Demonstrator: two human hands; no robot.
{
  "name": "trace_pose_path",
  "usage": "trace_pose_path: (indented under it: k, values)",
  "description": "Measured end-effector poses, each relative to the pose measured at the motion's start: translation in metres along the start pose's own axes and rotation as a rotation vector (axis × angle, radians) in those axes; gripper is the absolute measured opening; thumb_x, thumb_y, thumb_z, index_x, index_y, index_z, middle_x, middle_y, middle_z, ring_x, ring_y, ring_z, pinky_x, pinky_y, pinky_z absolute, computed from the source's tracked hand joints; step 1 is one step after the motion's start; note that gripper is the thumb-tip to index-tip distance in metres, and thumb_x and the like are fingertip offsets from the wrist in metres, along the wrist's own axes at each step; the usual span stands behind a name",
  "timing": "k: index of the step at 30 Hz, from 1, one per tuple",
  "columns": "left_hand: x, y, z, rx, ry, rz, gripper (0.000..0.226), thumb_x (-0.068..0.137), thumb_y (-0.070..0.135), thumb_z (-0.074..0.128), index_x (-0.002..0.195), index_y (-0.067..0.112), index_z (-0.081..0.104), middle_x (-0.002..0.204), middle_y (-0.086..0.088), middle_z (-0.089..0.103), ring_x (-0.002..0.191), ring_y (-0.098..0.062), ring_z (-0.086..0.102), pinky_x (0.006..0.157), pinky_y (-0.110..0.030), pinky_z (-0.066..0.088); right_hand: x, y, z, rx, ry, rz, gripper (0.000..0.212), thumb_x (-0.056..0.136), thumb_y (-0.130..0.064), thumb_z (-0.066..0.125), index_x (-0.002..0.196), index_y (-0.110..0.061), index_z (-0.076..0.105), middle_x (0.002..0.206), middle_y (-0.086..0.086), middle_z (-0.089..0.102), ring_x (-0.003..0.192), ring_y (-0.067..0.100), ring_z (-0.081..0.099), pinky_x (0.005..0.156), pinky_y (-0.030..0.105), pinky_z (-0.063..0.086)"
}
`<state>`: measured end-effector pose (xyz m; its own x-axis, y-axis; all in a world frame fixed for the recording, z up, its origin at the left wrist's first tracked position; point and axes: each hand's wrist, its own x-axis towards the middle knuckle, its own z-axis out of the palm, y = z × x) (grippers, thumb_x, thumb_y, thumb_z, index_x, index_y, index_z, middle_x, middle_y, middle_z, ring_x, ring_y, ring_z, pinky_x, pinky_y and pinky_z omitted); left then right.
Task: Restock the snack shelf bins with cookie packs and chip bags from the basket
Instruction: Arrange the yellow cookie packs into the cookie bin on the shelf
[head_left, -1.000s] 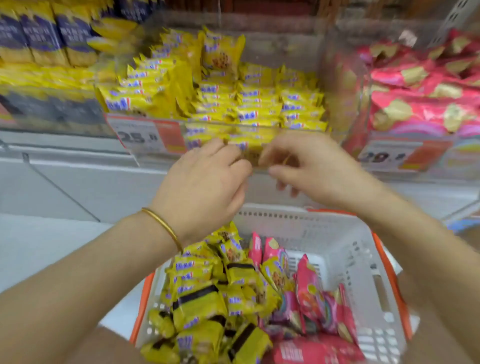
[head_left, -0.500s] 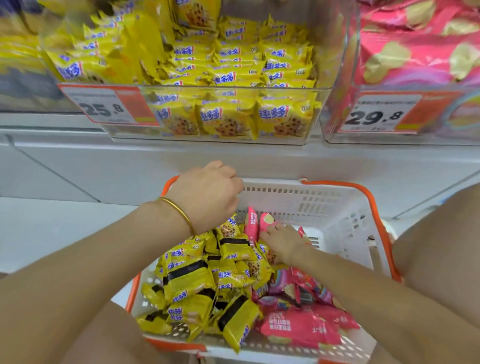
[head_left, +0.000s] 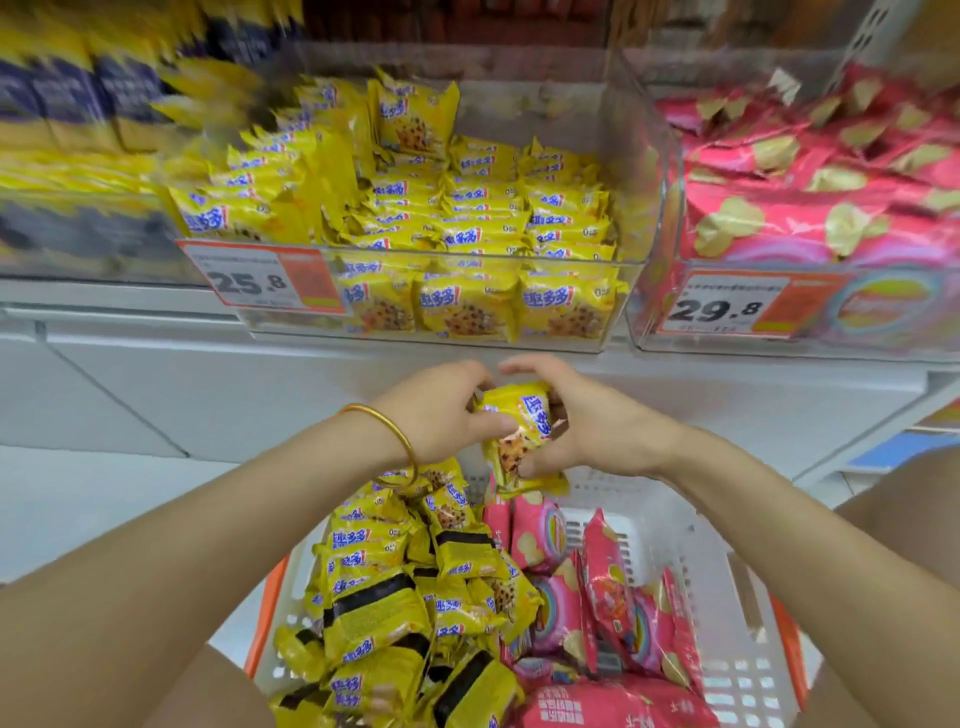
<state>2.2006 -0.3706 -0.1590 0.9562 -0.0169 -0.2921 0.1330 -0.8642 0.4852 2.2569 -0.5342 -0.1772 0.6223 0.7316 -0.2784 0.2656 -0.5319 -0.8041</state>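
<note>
Both hands met at the centre of the frame, above the basket's (head_left: 737, 639) far rim and below the shelf. Between them was one yellow cookie pack (head_left: 519, 431), tilted with its printed face toward the camera. The left hand (head_left: 447, 410), with a gold bangle (head_left: 400, 441) at its wrist, curled round the pack's left edge with the thumb laid across the front. The right hand (head_left: 576, 421) cupped the right side, its fingers wrapped underneath.

The step looked like carrying this pack up into the clear cookie bin (head_left: 644, 208) at upper centre, the one with the 25.8 price tag (head_left: 260, 280). That bin was already well filled with flat rows at the front and a few upright packs behind. To do it well, the pack probably needed turning level, label forward, and laying on a lower row rather than dropping on the heap. A light grip would likely spare the biscuits inside. The pink chip bin (head_left: 883, 338) stood just beside at upper right and was the wrong home for it.

Many loose cookie packs (head_left: 384, 587) and chip bags (head_left: 597, 587) lay in the basket, so much seemed left to do.
</note>
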Motion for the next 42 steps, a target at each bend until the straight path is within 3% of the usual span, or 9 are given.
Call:
trace_pose_path:
  k: [5,9,13,18,22,29,36,39,42]
  values:
    - [-0.015,0.013,-0.048,-0.441,0.138,0.126,0.007,0.086,0.014,0.065,0.083,0.015,0.06,0.073,-0.006,0.064,0.055,-0.004,0.061,0.061,-0.025,0.052,-0.024,-0.043,-0.018,0.328,0.132,-0.056,0.065,0.076,-0.017,0.071,0.131,-0.016,0.036,0.098,0.002,0.071,0.079,0.013,0.068,0.07,0.033,0.055]
    - [-0.018,0.021,-0.088,-0.677,0.419,0.191,0.022,0.089,0.017,0.061,0.109,0.01,0.056,0.085,-0.007,0.066,0.065,-0.003,0.064,0.056,-0.019,0.053,-0.011,-0.089,-0.042,0.362,0.374,-0.162,0.046,0.08,-0.01,0.07,0.118,-0.013,0.043,0.078,-0.004,0.069,0.063,0.01,0.067,0.052,0.032,0.054]
    - [-0.01,-0.006,-0.117,-0.216,0.864,0.19,0.029,0.09,0.026,0.059,0.117,0.016,0.054,0.103,0.001,0.059,0.094,-0.011,0.057,0.081,-0.017,0.041,0.05,-0.123,-0.08,0.1,0.618,-0.219,0.037,0.083,-0.02,0.07,0.111,-0.015,0.047,0.096,0.003,0.067,0.077,0.02,0.069,0.047,0.03,0.05]
    - [0.004,-0.041,-0.108,0.333,0.657,0.197,0.05,0.084,0.05,0.032,0.097,0.019,0.07,0.123,-0.007,0.059,0.122,-0.03,0.046,0.1,-0.043,0.035,0.163,-0.135,-0.104,-0.493,0.684,-0.166,0.052,0.085,-0.027,0.066,0.133,-0.019,0.046,0.127,0.007,0.057,0.119,0.026,0.052,0.092,0.035,0.044]
    - [0.007,-0.046,-0.1,0.352,0.701,0.248,0.044,0.08,0.047,0.035,0.073,0.022,0.07,0.12,-0.007,0.063,0.118,-0.037,0.049,0.087,-0.051,0.041,0.213,-0.13,-0.098,-0.697,0.676,-0.101,0.051,0.088,-0.016,0.059,0.133,-0.019,0.036,0.123,0.014,0.056,0.107,0.035,0.057,0.076,0.035,0.043]
    - [0.012,-0.049,-0.098,0.345,0.734,0.312,0.022,0.077,0.036,0.056,0.067,0.021,0.069,0.117,-0.006,0.065,0.117,-0.036,0.051,0.086,-0.052,0.041,0.234,-0.119,-0.093,-0.549,0.728,-0.17,0.04,0.084,-0.018,0.069,0.121,-0.021,0.054,0.133,0.011,0.034,0.095,0.027,0.057,0.084,0.03,0.043]
    - [0.014,-0.053,-0.096,0.339,0.73,0.318,0.03,0.083,0.039,0.05,0.072,0.019,0.068,0.121,-0.004,0.062,0.123,-0.032,0.046,0.092,-0.046,0.033,0.223,-0.129,-0.097,-0.749,0.658,-0.069,0.044,0.089,-0.022,0.061,0.131,-0.029,0.049,0.14,0.01,0.03,0.116,0.037,0.048,0.088,0.038,0.045]
    - [0.01,-0.054,-0.098,0.462,0.805,0.36,0.033,0.085,0.041,0.044,0.077,0.019,0.068,0.116,-0.002,0.064,0.114,-0.032,0.052,0.089,-0.046,0.039,0.195,-0.139,-0.098,-0.753,0.681,-0.073,0.049,0.086,-0.009,0.058,0.131,-0.027,0.05,0.138,0.012,0.034,0.122,0.036,0.043,0.094,0.042,0.045]
    - [-0.004,-0.047,-0.099,0.497,0.894,0.417,0.027,0.087,0.036,0.049,0.086,0.017,0.067,0.109,-0.003,0.064,0.101,-0.033,0.053,0.081,-0.044,0.04,0.136,-0.15,-0.09,-0.637,0.657,-0.22,0.032,0.085,-0.012,0.06,0.115,-0.023,0.061,0.12,0.009,0.056,0.105,0.024,0.059,0.087,0.036,0.05]
